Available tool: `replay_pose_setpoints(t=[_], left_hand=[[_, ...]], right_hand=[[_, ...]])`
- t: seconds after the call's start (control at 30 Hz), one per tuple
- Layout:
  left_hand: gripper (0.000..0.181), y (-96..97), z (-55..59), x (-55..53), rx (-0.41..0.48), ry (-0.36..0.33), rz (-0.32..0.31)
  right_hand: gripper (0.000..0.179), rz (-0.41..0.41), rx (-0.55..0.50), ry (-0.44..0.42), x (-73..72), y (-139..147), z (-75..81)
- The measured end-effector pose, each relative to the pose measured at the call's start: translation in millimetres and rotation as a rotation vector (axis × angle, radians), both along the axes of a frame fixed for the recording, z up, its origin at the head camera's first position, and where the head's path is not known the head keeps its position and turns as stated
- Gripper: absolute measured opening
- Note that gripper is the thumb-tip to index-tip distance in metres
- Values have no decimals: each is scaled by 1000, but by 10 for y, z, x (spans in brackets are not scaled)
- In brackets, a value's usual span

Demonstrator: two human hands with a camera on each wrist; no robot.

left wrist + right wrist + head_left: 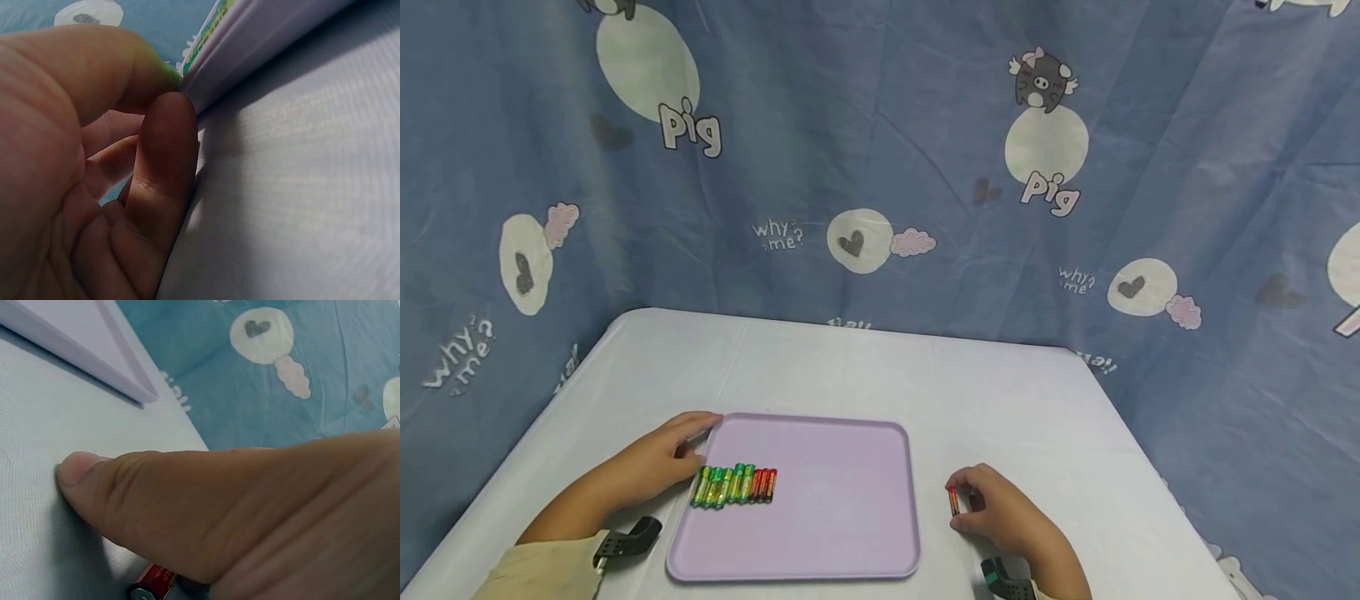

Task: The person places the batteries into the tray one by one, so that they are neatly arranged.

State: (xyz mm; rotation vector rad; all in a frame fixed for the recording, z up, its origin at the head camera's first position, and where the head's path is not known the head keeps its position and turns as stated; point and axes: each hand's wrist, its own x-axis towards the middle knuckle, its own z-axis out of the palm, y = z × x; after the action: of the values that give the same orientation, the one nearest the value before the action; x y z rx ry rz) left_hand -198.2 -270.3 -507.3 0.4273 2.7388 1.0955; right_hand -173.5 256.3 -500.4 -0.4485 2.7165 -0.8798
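Observation:
A lilac tray [850,550] lies on the white table. Several green and red batteries [735,485] sit in a row at its left side. My left hand [662,458] rests at the tray's left rim, thumb over the edge, fingers touching the rim [212,81]. My right hand [992,508] is right of the tray and pinches a red battery [953,500] between thumb and fingers against the table. In the right wrist view the thumb [206,500] presses down and the red battery [153,582] shows beneath it.
A white cloth covers the table [1015,400]. A blue printed curtain [880,167] hangs close behind and at both sides. Dark wrist-camera mounts [625,537] sit on both forearms near the front edge.

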Motion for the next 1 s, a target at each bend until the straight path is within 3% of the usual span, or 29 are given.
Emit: replay_pose_setpoints(t=[0.77,1.0], left_hand=[[64,14,5,-2,7,-15,8],[64,7,3,2,17,-19,6]], right_hand=[[48,-165,-40,50,-39,-115,-23],[49,-177,-51,63,-47,-143,-28]])
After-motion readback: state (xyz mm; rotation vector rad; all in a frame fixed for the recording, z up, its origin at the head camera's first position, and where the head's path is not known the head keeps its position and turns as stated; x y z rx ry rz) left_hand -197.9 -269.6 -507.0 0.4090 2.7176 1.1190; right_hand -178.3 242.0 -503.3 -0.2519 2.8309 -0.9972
